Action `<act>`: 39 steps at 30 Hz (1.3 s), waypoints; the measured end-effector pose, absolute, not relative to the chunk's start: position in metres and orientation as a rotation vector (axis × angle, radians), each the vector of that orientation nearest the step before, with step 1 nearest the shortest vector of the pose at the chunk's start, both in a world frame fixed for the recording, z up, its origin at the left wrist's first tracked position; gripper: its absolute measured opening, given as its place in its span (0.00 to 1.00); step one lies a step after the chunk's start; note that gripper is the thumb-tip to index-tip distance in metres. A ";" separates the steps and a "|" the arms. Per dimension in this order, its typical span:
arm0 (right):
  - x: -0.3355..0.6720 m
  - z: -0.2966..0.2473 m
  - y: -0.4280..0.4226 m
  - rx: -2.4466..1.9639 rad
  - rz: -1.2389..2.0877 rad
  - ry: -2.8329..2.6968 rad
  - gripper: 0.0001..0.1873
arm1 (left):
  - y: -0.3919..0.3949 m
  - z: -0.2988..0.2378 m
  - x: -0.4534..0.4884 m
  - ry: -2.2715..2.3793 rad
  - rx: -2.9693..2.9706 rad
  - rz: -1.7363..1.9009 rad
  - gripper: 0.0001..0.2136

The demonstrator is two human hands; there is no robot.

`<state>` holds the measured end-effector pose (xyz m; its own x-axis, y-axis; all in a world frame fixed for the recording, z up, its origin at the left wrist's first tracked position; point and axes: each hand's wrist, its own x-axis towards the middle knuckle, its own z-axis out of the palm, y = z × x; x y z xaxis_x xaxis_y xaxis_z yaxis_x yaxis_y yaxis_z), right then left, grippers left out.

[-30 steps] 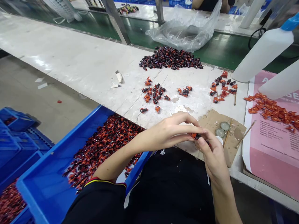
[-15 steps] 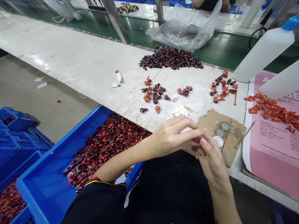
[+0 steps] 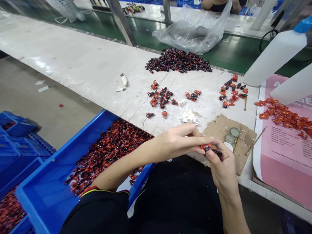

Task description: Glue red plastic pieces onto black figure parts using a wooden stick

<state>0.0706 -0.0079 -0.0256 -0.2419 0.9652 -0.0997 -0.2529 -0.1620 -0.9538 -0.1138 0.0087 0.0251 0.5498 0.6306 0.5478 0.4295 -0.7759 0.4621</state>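
Relative to the cardboard sheet (image 3: 220, 125): caps (image 3: 232, 135) on it, small part (image 3: 206, 148) between left hand (image 3: 180, 143) and right hand (image 3: 223, 165) just before it, tray (image 3: 48, 195) left, heap (image 3: 177, 60) behind, bottle (image 3: 273, 57) behind right.

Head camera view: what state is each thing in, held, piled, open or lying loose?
left hand, fingertips pinched on the small orange-and-black piece.
right hand, closed on the same piece from below.
blue crate, open, part filled with loose pieces.
dark heap, piled on the table.
plastic bag, crumpled and slack.
cardboard scrap, lying flat at the table edge.
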 end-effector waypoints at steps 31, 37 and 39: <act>0.045 -0.007 -0.004 -0.871 1.676 -0.804 0.03 | 0.019 -0.001 -0.085 0.949 2.384 1.543 0.08; 0.047 -0.014 -0.003 -0.865 1.631 -0.927 0.03 | 0.019 -0.004 -0.085 0.968 2.317 1.504 0.07; 0.048 -0.016 -0.003 -0.859 1.608 -0.984 0.02 | 0.018 -0.004 -0.085 0.982 2.283 1.516 0.07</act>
<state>0.0476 -0.0030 -0.0163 -0.2258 0.9723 -0.0597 -0.3896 -0.1463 -0.9093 -0.0846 0.0182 -0.0043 0.2405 0.6408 0.7290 0.4031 -0.7492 0.5256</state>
